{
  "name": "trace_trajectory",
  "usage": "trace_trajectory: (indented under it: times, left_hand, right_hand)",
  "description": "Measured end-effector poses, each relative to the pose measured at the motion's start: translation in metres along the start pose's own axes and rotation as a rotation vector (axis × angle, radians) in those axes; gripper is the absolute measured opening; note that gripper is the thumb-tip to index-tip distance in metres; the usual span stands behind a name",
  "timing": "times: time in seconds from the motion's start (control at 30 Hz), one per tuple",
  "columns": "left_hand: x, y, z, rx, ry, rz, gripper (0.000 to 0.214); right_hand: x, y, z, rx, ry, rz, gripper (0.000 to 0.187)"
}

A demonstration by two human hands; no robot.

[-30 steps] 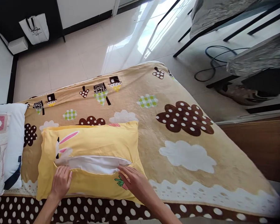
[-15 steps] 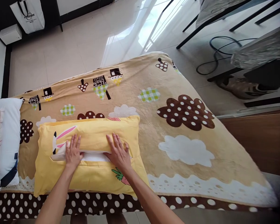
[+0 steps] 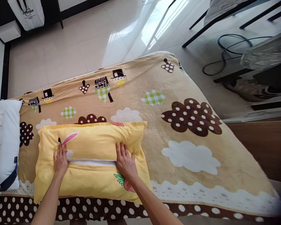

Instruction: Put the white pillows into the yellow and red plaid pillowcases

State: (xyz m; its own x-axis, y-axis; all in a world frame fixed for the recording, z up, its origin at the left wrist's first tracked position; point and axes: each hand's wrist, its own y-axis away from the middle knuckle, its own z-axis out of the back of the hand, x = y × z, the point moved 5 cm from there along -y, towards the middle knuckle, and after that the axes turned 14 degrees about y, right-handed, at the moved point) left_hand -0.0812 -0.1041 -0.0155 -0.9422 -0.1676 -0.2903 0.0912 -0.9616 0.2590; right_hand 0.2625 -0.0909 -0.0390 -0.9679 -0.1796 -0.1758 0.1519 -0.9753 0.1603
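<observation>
A yellow pillow with rabbit and carrot prints lies on the patterned blanket. Across its middle runs an opening in the pillowcase, and a strip of the white inner pillow shows through. My left hand presses flat on the left end of this opening, fingers stretched out over the rabbit print. At the opening's right end my right hand rests with its fingers spread, just above the carrot print. Neither hand grips anything visible.
A white pillow lies at the left edge, partly under a pinkish cloth. Beyond the bed are a tiled floor, a white bag and a white box. To the right are a coiled cable and a person's shoe.
My left hand has slid left along the opening, and my right hand has shifted slightly right. The hands are farther apart, and the opening looks straighter and flatter. The view has moved a little.
</observation>
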Motion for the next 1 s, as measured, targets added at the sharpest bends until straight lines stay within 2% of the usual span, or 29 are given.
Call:
trace_trajectory:
  times: [0.1, 0.17, 0.23, 0.3, 0.4, 0.47, 0.5, 0.53, 0.57, 0.63, 0.7, 0.73, 0.8, 0.83, 0.9, 0.97, 1.0]
  left_hand:
    - [0.003, 0.011, 0.017, 0.011, 0.102, 0.001, 0.076]
    - [0.007, 0.02, 0.033, 0.064, 0.199, 0.03, 0.08]
    - [0.002, 0.023, 0.048, 0.126, 0.301, 0.039, 0.081]
    - [-0.023, 0.012, 0.063, 0.123, 0.388, -0.015, 0.069]
    - [-0.09, -0.03, 0.069, 0.039, 0.423, -0.195, 0.053]
    - [-0.13, -0.06, 0.055, 0.045, 0.355, -0.295, 0.055]
    - [-0.139, -0.072, 0.043, 0.069, 0.306, -0.317, 0.055]
    - [-0.138, -0.081, 0.031, 0.088, 0.253, -0.309, 0.052]
    - [-0.124, -0.087, 0.021, 0.093, 0.201, -0.268, 0.05]
    - [-0.068, -0.089, 0.01, 0.048, 0.107, -0.102, 0.05]
    - [0.009, -0.081, 0.013, -0.042, 0.033, 0.106, 0.056]
    - [0.042, -0.077, 0.016, -0.031, 0.013, 0.14, 0.058]
    - [0.091, -0.074, 0.026, 0.008, 0.004, 0.152, 0.059]
    - [0.107, -0.074, 0.033, 0.031, 0.021, 0.167, 0.059]
    - [0.123, -0.078, 0.046, 0.04, 0.085, 0.262, 0.057]
    - [0.118, -0.078, 0.063, -0.058, 0.145, 0.384, 0.054]
    - [0.107, -0.076, 0.071, -0.144, 0.168, 0.403, 0.054]
  right_hand:
    - [-0.007, 0.01, -0.004, 0.015, -0.117, 0.013, 0.089]
    - [-0.016, 0.017, -0.007, 0.117, -0.211, -0.015, 0.09]
    - [-0.022, 0.02, -0.003, 0.241, -0.289, -0.049, 0.088]
    - [-0.02, 0.01, 0.017, 0.248, -0.359, -0.063, 0.079]
    - [0.012, -0.032, 0.066, 0.048, -0.467, 0.018, 0.06]
    - [0.048, -0.064, 0.085, -0.019, -0.512, 0.198, 0.054]
    - [0.063, -0.077, 0.086, -0.015, -0.51, 0.289, 0.052]
    - [0.072, -0.088, 0.081, 0.003, -0.495, 0.349, 0.051]
    - [0.074, -0.096, 0.07, 0.026, -0.468, 0.372, 0.05]
    - [0.053, -0.104, 0.039, 0.054, -0.405, 0.305, 0.05]
    - [0.008, -0.104, 0.004, 0.045, -0.347, 0.131, 0.053]
    - [-0.02, -0.101, -0.012, 0.04, -0.323, 0.025, 0.055]
    - [-0.074, -0.095, -0.041, 0.066, -0.288, -0.148, 0.06]
    - [-0.097, -0.092, -0.052, 0.105, -0.286, -0.19, 0.062]
    - [-0.132, -0.087, -0.064, 0.201, -0.288, -0.221, 0.063]
    - [-0.15, -0.08, -0.058, 0.255, -0.272, -0.254, 0.065]
    - [-0.15, -0.076, -0.048, 0.248, -0.257, -0.27, 0.065]
